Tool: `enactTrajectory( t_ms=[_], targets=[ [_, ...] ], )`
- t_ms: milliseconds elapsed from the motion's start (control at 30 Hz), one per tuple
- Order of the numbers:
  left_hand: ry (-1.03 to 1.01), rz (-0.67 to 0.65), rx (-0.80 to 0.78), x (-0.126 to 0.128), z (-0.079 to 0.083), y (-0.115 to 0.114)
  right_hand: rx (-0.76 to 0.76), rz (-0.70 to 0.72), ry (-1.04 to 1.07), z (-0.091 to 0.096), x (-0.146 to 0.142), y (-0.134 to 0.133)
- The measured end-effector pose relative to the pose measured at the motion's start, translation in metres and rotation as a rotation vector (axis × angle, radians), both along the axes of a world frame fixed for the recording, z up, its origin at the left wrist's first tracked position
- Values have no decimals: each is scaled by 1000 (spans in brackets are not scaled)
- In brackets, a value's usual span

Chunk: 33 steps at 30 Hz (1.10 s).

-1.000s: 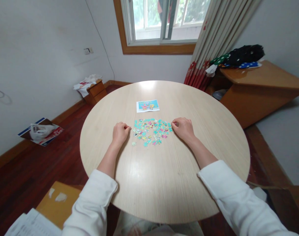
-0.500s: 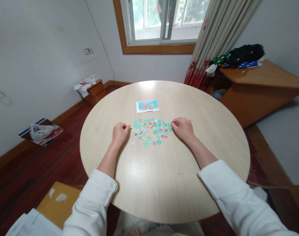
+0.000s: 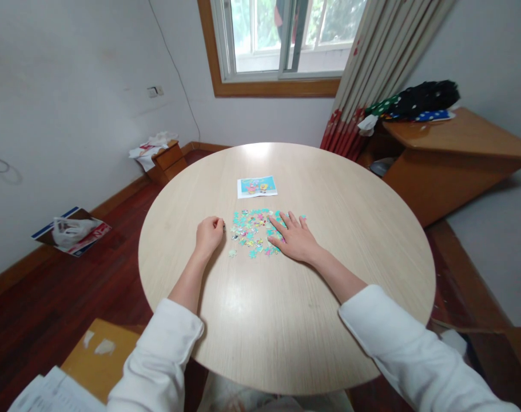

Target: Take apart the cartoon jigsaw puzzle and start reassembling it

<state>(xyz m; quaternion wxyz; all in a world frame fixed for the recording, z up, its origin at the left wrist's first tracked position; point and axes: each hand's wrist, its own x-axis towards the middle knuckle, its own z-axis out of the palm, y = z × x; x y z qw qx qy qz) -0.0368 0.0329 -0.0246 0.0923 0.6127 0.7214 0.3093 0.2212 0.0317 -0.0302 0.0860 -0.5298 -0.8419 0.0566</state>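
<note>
In the head view, the left hand [image 3: 209, 233] is curled, thumb and forefinger pinching what looks like 1 small puzzle piece [image 3: 224, 228]. The right hand [image 3: 297, 239] lies palm down, released, its fingers fanned over part of the scattered pieces [image 3: 247, 230], which spread between the 2 hands. Both forearms angle inward; the picture sheet [image 3: 257, 187] lies beyond the hands.

The right hand [image 3: 293, 236] is hiding several puzzle pieces [image 3: 250, 233] toward the right edge of the tabletop [image 3: 260, 320]. A sliver [image 3: 224, 228] at the tips of the left hand [image 3: 209, 233] is showing too small to identify. Toward the far edge, the printed card [image 3: 257, 187] is looking blurred.
</note>
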Motion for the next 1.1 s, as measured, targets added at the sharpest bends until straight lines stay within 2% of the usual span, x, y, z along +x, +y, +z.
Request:
enactTrajectory(
  t_ms=[200,333,467,600,733,833,933,1100],
  targets=[
    [-63,-56,26,8,-2,1,0,-3,5,2,-5,0],
    [-78,-48,45,6,-6,3,31,-36,41,3,-2,3],
    [46,-53,119,14,-5,-2,92,-14,61,4,0,2],
    [196,-157,131,39,2,-17,117,40,55,2,-5,0],
    [329,-308,23,65,5,-34,115,51,66,0,-8,-1],
    [385,-358,-58,74,2,-40,134,73,120,-1,-6,-1],
    [393,-349,-55,74,0,-40,155,116,183,0,-5,-1],
    [365,-298,37,69,3,-37,208,155,195,1,-5,-2]
  ],
)
